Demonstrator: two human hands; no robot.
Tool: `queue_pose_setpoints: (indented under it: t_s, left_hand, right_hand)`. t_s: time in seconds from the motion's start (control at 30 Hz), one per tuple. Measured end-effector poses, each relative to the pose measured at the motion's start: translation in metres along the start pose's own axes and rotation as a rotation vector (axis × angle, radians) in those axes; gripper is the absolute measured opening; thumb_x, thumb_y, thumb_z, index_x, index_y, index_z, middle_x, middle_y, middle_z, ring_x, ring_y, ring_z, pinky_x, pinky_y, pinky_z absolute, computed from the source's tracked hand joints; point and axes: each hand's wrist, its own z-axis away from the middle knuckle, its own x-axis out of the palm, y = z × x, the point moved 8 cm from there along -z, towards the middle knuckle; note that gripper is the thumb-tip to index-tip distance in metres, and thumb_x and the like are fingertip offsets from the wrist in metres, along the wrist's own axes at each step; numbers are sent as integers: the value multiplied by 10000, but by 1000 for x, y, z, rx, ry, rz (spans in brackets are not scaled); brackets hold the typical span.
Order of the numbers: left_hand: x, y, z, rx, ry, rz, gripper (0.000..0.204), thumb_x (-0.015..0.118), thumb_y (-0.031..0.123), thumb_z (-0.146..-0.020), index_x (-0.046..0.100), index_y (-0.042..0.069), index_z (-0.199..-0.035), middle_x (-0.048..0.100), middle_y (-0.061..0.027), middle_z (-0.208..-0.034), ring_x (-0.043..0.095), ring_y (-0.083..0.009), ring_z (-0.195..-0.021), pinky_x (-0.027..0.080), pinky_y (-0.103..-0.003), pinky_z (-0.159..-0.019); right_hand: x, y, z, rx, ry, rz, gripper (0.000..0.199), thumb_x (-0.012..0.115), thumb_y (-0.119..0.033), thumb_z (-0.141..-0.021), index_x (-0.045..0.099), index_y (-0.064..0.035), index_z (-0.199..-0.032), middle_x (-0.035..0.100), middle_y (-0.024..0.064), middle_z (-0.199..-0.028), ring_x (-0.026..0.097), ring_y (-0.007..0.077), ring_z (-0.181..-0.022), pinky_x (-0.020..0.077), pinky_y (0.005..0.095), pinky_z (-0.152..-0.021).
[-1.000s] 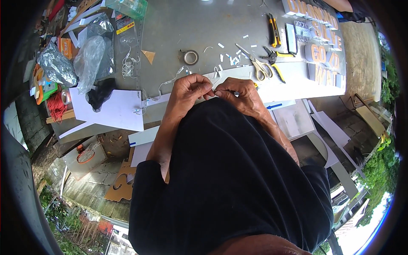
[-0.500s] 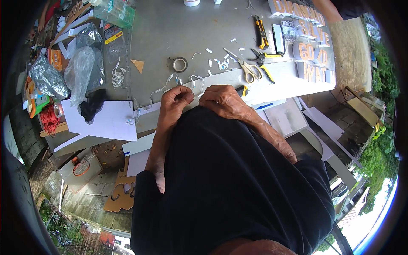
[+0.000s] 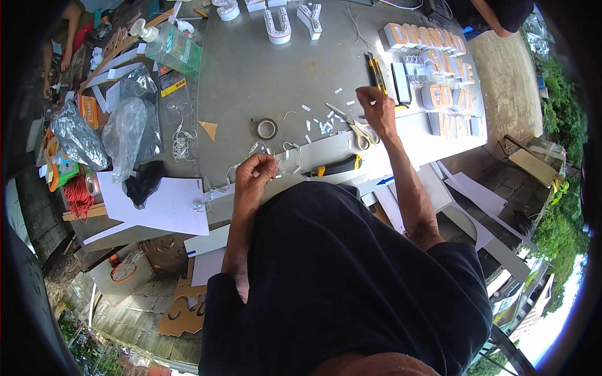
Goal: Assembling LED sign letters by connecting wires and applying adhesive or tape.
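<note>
My left hand (image 3: 256, 175) is at the table's near edge, thumb and fingers pinched on a thin wire of a string of small white LED modules (image 3: 290, 150). My right hand (image 3: 378, 114) is stretched forward with fingers curled, over the yellow-and-black wire pliers (image 3: 401, 108), which it mostly covers. What lies inside its fingers is hidden. Just left of it are scissors (image 3: 362, 135) with pale handles, open on the table. Between my hands, a yellow-and-black cutter knife (image 3: 338, 167) lies by the near edge. A roll of dark tape (image 3: 266, 129) sits beyond my left hand.
Another cutter (image 3: 376, 72) and a dark phone-like slab (image 3: 401, 83) lie beyond my right hand. Letter blocks (image 3: 448, 97) stand at the right, white letters (image 3: 279, 28) at the back. Left are a pump bottle (image 3: 172, 47) and plastic bags (image 3: 125, 128). Another person's arm (image 3: 489, 15) shows far right.
My right hand has left my left hand and moved forward and right, onto the pliers. The left hand stays pinched near the LED string. The view has tilted, showing more of the table's back.
</note>
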Motion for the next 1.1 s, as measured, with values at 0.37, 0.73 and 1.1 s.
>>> queue_pose_setpoints:
  t_s: [0.37, 0.73, 1.1]
  left_hand:
    - [-8, 18, 0, 23, 44, -32, 160, 682, 150, -965, 701, -5, -1000, 687, -50, -934, 570, -90, -765, 476, -248, -743]
    - [4, 16, -16, -59, -16, -16, 192, 712, 165, -943, 690, -14, -1009, 689, -52, -926, 580, -88, -779, 494, -252, -759]
    - [39, 54, -45, 67, -141, 201, 118, 666, 113, -971, 704, 19, -1031, 663, -163, -1287, 634, -150, -989, 520, -308, -855]
  right_hand:
    - [-9, 114, -175, 96, -5, 556, 395, 684, -256, -850, 673, -104, -1215, 659, 172, -1219, 601, 374, -1180, 503, 493, -973]
    - [0, 128, -208, 139, 33, 551, 235, 624, -267, -877, 775, -113, -972, 751, 147, -920, 721, 354, -895, 555, 454, -839]
    - [-18, -41, -70, -25, -224, -700, 216, 683, -221, -976, 691, -15, -1040, 718, 68, -960, 616, 107, -814, 496, 266, -736]
